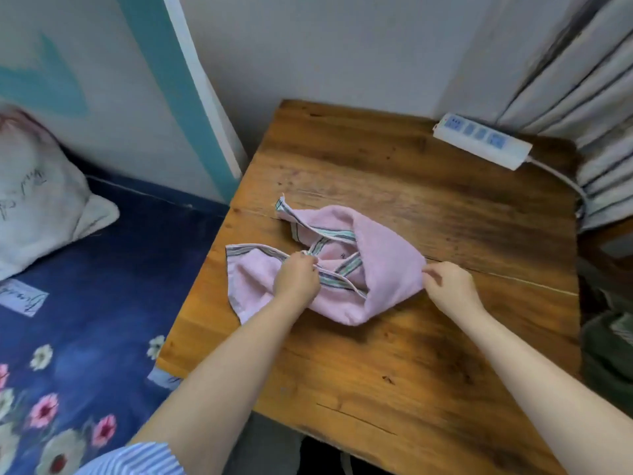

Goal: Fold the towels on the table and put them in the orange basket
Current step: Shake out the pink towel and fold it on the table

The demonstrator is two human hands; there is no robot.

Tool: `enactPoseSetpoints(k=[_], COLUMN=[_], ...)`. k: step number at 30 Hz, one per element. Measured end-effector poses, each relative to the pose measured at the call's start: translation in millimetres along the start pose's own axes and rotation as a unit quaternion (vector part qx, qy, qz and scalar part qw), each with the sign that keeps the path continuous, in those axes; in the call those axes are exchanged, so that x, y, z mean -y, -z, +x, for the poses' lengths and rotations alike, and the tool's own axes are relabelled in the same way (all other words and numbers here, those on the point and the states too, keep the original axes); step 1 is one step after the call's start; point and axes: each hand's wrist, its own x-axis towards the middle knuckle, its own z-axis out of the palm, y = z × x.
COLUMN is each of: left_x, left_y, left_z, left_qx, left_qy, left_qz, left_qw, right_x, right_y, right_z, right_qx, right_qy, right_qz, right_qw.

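A pink towel (383, 255) with a green-and-grey striped border lies crumpled in the middle of the wooden table (411, 354). My left hand (296, 279) grips a striped edge near the towel's centre, fingers curled round it. My right hand (448, 284) pinches the towel's right-hand fold at its edge. One striped corner of the towel sticks out toward the far left. No orange basket is in view.
A white power strip (483, 140) with its cable lies at the table's far right corner, beside grey curtains (582, 80). A bed with a dark blue flowered sheet (85, 320) and a white pillow (37, 207) adjoins the table's left edge.
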Motion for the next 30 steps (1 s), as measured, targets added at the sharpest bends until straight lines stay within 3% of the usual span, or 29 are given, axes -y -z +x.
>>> enactPoseSetpoints(k=[2,5,8,10,13,15,17,19,21,24,26,28,30], left_x=[17.7,37.6,43.8,45.4,46.7,46.1,42.9,34.9,24.0,6.4,-5.6,-18.3,-32.0], left_y=[1.0,2.9,3.9,6.6,14.7,16.7,13.7,3.7,-9.7,-22.1,-31.9,-43.1,-55.6], left_z=[9.7,22.0,24.7,19.3,1.8,-15.7,-36.8,-53.2,-58.5,-53.8,-47.7,-42.4,-38.5], left_qx=[-0.004,0.054,0.088,0.105,0.124,0.149,0.212,0.286,0.304,0.18,0.117,0.099,0.095], left_qy=[-0.019,-0.053,-0.104,-0.134,-0.184,-0.212,-0.236,-0.241,-0.233,-0.233,-0.231,-0.219,-0.207], left_qz=[0.077,0.193,0.271,0.29,0.309,0.3,0.258,0.207,0.208,0.194,0.137,0.086,0.045], left_qw=[0.997,0.978,0.953,0.942,0.925,0.918,0.913,0.904,0.9,0.936,0.956,0.967,0.973], right_x=[19.0,48.6,64.9,65.4,47.2,25.8,3.3,-17.0,-32.3,-38.1,-31.1,-19.5,-14.1], right_y=[-11.6,-33.2,-49.5,-47.3,-26.3,-14.2,-13.5,-18.0,-25.2,-30.0,-29.4,-31.3,-35.7], right_z=[5.0,12.1,14.9,15.8,11.0,2.0,-11.3,-26.8,-41.5,-59.1,-65.8,-69.8,-71.8], right_qx=[-0.025,-0.038,-0.02,-0.03,-0.122,-0.159,-0.142,-0.116,-0.119,-0.186,-0.24,-0.279,-0.268], right_qy=[0.045,0.086,0.065,0.037,-0.048,-0.142,-0.245,-0.329,-0.349,-0.28,-0.157,-0.019,0.042], right_qz=[-0.004,-0.053,-0.117,-0.07,0.108,0.225,0.32,0.356,0.33,0.195,0.103,0.0,-0.103], right_qw=[0.999,0.994,0.991,0.996,0.985,0.951,0.904,0.867,0.869,0.921,0.952,0.96,0.957])
